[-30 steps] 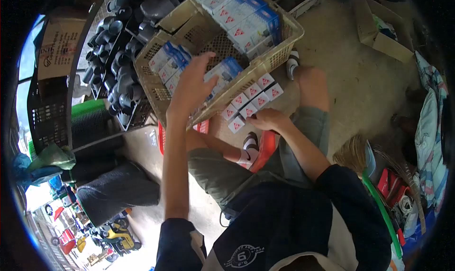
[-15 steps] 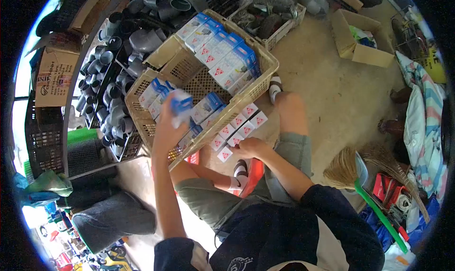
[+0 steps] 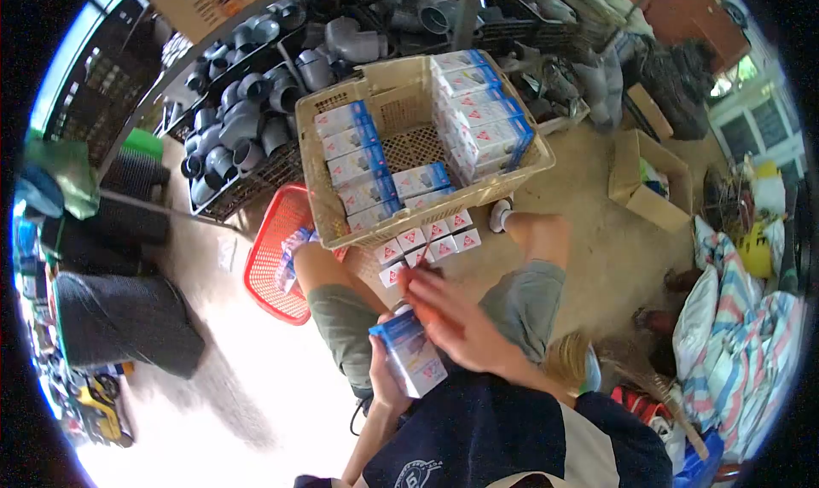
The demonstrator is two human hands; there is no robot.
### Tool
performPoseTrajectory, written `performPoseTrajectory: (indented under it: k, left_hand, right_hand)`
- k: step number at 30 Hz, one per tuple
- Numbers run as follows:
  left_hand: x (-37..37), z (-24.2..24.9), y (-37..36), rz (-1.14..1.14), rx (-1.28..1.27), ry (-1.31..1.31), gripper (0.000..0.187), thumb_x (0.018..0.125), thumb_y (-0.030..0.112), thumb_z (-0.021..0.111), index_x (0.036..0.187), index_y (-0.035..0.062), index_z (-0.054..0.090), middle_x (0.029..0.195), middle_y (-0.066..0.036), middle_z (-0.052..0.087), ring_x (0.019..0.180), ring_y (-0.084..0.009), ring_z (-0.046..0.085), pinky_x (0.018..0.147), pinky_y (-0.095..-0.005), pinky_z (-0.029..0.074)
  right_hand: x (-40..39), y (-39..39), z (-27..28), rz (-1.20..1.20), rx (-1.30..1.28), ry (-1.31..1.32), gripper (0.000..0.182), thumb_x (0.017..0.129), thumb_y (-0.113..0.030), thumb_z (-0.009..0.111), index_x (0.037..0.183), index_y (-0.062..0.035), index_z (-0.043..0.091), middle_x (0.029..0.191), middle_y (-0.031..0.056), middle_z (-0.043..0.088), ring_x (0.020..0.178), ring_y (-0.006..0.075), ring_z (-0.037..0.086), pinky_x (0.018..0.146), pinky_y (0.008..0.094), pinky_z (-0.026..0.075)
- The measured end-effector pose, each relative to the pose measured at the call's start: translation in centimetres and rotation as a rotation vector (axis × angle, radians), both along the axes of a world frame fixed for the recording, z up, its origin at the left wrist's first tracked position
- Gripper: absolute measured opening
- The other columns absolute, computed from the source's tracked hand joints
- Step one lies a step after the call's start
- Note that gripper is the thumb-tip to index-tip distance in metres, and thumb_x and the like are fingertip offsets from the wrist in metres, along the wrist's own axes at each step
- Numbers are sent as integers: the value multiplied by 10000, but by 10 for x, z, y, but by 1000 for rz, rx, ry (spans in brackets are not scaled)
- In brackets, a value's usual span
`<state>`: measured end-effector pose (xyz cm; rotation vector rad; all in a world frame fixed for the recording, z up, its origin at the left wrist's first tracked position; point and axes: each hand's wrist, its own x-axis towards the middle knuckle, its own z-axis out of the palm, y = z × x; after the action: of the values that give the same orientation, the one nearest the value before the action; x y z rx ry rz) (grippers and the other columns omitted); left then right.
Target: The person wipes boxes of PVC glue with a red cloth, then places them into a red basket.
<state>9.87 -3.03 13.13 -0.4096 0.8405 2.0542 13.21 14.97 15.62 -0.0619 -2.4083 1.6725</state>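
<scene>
L hand grips blue/wht box nr torso, prob. to steady it | R hand by box top, blurred, grip can't tell | sim. boxes rowed in crate, prob. saves space

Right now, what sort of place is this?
Likely a hardware shop or storeroom: grey plastic pipe fittings heaped in black plastic crates, and a tan plastic crate holding blue-and-white cardboard boxes.

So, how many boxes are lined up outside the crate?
8 boxes, in two rows of four along the near crate wall; more may hide behind the right hand.
</scene>
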Motion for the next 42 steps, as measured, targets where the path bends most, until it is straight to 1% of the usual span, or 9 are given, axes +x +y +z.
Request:
performPoseTrajectory:
  k: [7,11,15,19,21,23,28,37,42]
  left_hand:
    - [-64,39,13,132,2,293,593,1055,508,320,1505,123,296,1486,-100,428,1353,-247,444,1113,-394,379]
    - [-37,39,20,78,-44,437,636,1061,496,315,1554,110,208,1536,-110,357,1418,-240,347,1152,-365,314]
    - [-24,47,20,28,-97,194,617,1083,445,254,1569,80,148,1565,-96,293,1437,-199,297,1169,-347,271]
    - [-61,65,14,177,124,267,628,1038,579,267,1493,150,319,1378,-156,515,1119,-313,595,965,-426,497]
    - [-74,86,7,132,411,220,646,1030,598,264,1499,156,305,1375,-169,516,1098,-321,606,947,-437,509]
    - [-71,84,12,185,238,287,646,1041,570,259,1520,137,267,1429,-166,468,1192,-319,557,1013,-429,467]
    - [-44,91,32,170,-322,677,568,1084,412,239,1536,67,241,1559,-116,316,1421,-243,343,1173,-379,274]
    - [-59,105,37,378,-70,539,624,1060,514,263,1559,141,230,1538,-109,373,1398,-266,388,1160,-407,314]
    - [-68,95,27,220,82,369,636,1048,559,254,1462,94,383,1354,-101,555,1228,-231,547,1071,-392,415]
  right_hand:
    - [0,-62,41,179,295,13,741,952,-295,570,1547,-32,216,1589,274,164,1439,487,219,1178,569,155]
    - [-31,-35,57,241,423,226,627,939,-262,567,1507,-87,371,1579,199,275,1424,442,285,1165,567,194]
    - [-47,-38,70,92,86,89,581,938,-241,564,1488,-120,421,1557,170,337,1383,434,359,1151,557,242]
    - [-15,-48,74,280,273,116,597,930,-250,584,1489,-120,420,1565,167,327,1372,454,366,1153,542,256]
    - [-7,-44,81,356,297,86,601,922,-250,596,1485,-120,429,1562,178,324,1377,460,361,1153,556,249]
    - [-16,-37,83,356,360,139,603,919,-247,600,1484,-117,433,1559,185,326,1381,453,362,1151,560,248]
    - [-55,-23,76,92,-19,208,566,973,-164,545,1501,-46,376,1564,187,318,1450,345,311,1173,403,261]
    - [-19,-35,81,43,-228,-41,595,1013,-175,492,1542,-29,262,1579,201,282,1475,294,260,1178,376,220]
    - [-4,-19,83,83,-735,-205,584,1020,-186,477,1539,-17,270,1601,171,254,1468,282,269,1172,380,236]
